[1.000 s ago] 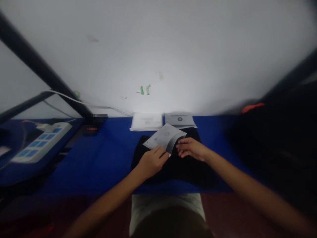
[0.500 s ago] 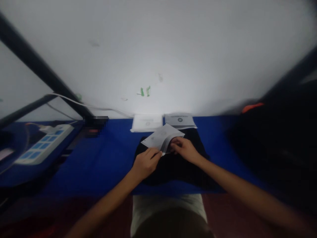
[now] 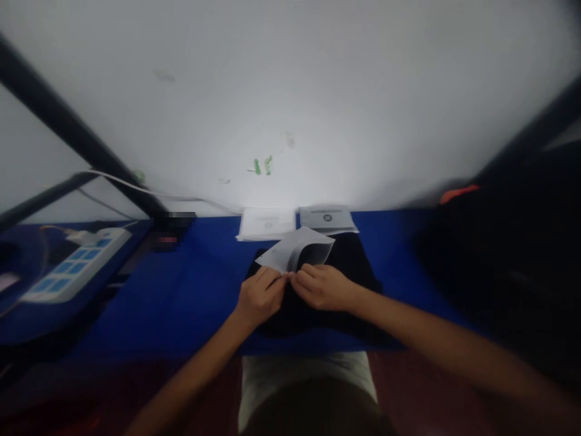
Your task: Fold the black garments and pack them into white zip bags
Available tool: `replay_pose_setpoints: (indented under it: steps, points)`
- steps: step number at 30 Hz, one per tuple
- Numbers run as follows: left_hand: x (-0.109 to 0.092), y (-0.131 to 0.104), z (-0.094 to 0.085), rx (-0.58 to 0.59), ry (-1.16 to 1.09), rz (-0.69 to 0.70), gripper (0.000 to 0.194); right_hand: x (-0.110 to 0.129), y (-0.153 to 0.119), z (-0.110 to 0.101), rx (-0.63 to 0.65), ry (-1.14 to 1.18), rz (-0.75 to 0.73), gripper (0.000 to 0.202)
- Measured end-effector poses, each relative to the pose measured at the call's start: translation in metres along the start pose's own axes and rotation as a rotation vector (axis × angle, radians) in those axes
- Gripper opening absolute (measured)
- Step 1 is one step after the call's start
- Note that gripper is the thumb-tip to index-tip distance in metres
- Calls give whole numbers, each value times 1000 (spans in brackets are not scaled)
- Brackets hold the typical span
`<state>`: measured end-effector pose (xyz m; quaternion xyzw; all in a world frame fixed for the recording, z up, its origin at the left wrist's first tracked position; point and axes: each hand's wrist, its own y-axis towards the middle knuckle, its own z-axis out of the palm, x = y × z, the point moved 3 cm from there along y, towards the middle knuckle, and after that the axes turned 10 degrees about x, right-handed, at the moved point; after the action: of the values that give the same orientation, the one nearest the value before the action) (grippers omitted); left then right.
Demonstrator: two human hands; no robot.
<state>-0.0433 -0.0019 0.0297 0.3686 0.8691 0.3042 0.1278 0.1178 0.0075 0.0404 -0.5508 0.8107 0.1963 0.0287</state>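
Observation:
A thin, whitish, translucent plastic bag (image 3: pixel 276 253) is held up at a slant, its dark mouth gaping towards the right. My left hand (image 3: pixel 262 295) pinches the bag's near corner between thumb and fingers. Close against it, my right hand (image 3: pixel 321 287) is closed on the edge of the same corner, its fingertips almost meeting the left ones. Beneath both hands lies a black cloth-like item (image 3: pixel 358 260), partly covered by them and by the bag. What is inside the bag cannot be made out.
Behind the bag lie a white flat stack (image 3: pixel 267 223) and a grey printed stack (image 3: pixel 327 219), side by side on the blue table (image 3: pixel 204 272) near the wall. A power strip (image 3: pixel 79 266) with a cable is at left. A large dark shape (image 3: pixel 512 260) fills the right.
My right hand has moved left and nearer, from the bag's open side to the corner beside my left hand. The bag's mouth now gapes wider. The view has shifted slightly.

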Motion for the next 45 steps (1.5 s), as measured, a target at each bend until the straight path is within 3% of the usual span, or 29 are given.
replay_pose_setpoints:
  steps: [5, 9, 13, 18, 25, 29, 31, 33, 35, 39, 42, 45]
  points:
    - [7, -4, 0, 13, -77, -18, 15, -22, -8, 7, 65, -7, 114, 27]
    - [14, -14, -8, -57, -134, -11, 10, -62, -38, 16, 104, -81, 261, 27]
    - [13, -22, -9, -20, -181, -4, 13, -88, -64, 26, 196, -88, 388, 27]
    - [7, -26, 0, 24, -256, 10, 18, -77, -52, 33, 191, -41, 378, 19]
    - [3, -24, -1, -62, -268, 59, 21, -59, -9, 48, 19, 237, 226, 39]
    - [3, -26, 2, -89, -269, 4, 24, -62, 1, 48, -67, 433, 127, 37]
    - [5, -28, 6, -92, -283, -65, 32, -70, 0, 42, -117, 512, 170, 38]
    - [6, -28, 13, 2, -305, -137, 42, -86, -4, 37, -145, 522, 280, 40]
    - [5, -27, 22, 180, -328, -160, 46, -109, -9, 36, -117, 444, 426, 45]
    - [-1, -23, 34, 469, -328, -97, 50, -158, -22, 48, 61, 245, 673, 51]
    - [-1, -23, 38, 560, -320, -81, 54, -176, -28, 66, 290, 122, 696, 57]
    - [0, -24, 40, 591, -317, -83, 55, -177, -31, 83, 469, 105, 680, 70]
